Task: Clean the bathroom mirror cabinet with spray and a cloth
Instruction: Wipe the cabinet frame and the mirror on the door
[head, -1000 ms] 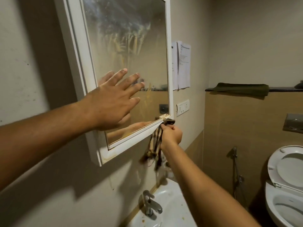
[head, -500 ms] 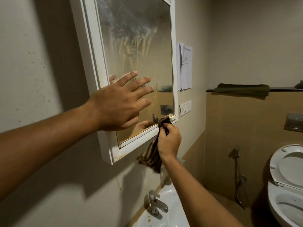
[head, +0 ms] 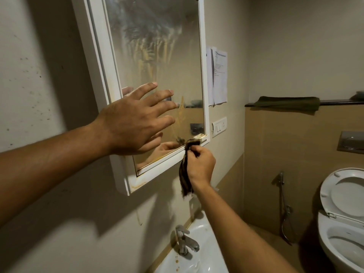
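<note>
The white-framed mirror cabinet (head: 102,62) hangs on the left wall, its glass smeared with yellowish streaks and haze. My left hand (head: 134,121) lies flat with spread fingers against the lower part of the glass. My right hand (head: 199,166) grips a dark striped cloth (head: 185,174) and presses its top end against the bottom right corner of the mirror, at the lower frame edge. The rest of the cloth hangs down below the cabinet. No spray bottle is in view.
A white basin (head: 206,259) with a chrome tap (head: 185,243) sits below the cabinet. Papers (head: 218,77) and a switch plate (head: 219,126) are on the wall to the right. A toilet (head: 342,219) with raised seat stands at right, beside a hand sprayer (head: 283,203). A green towel (head: 287,102) lies on a ledge.
My right hand with the cloth has shifted slightly left along the mirror's bottom edge near the corner. My left hand stays flat on the glass. The view has turned a little.
</note>
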### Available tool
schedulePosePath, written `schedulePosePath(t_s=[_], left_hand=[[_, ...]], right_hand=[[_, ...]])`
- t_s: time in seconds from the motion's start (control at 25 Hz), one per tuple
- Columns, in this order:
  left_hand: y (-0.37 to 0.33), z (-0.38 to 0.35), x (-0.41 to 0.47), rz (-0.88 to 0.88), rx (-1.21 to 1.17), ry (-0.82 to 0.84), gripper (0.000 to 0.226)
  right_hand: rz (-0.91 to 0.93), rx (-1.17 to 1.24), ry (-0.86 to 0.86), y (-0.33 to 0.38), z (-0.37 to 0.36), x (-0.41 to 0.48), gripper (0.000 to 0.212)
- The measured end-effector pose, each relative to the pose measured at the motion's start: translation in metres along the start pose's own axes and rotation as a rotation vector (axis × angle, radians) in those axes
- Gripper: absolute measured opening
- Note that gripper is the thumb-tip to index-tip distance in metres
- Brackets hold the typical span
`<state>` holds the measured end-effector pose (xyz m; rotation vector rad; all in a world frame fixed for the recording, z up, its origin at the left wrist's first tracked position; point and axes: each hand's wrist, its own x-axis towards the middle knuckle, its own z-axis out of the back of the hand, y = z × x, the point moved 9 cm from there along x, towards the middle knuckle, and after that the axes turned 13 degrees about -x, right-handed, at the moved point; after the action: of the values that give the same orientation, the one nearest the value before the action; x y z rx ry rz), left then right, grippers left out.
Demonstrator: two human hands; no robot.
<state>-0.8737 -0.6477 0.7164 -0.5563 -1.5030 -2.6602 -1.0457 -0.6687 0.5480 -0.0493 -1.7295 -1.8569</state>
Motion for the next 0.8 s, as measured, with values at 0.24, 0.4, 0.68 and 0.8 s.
schedulePosePath(t_s=[0.24,0.4,0.68,0.8], left_hand=[[0.000,0.003,-0.001,0.009,0.003,-0.006,0.062],[-0.001,0.005,-0.001,0.013,0.005,0.006,0.064],[0.000,0.005,-0.002,0.031,-0.014,-0.007,0.062],[0.002,0.005,-0.001,0.032,-0.015,0.001,0.060]], right_hand=[[0.087,0.078,0.056,0.001,0.001,-0.017,0.017],[-0.286,0.241,0.188,-0.030,0.014,0.042,0.016],[-0.437,0.892,0.569,0.018,0.001,-0.002,0.033],[-0.194,0.683,0.561,0.029,-0.005,-0.003,0.018]])
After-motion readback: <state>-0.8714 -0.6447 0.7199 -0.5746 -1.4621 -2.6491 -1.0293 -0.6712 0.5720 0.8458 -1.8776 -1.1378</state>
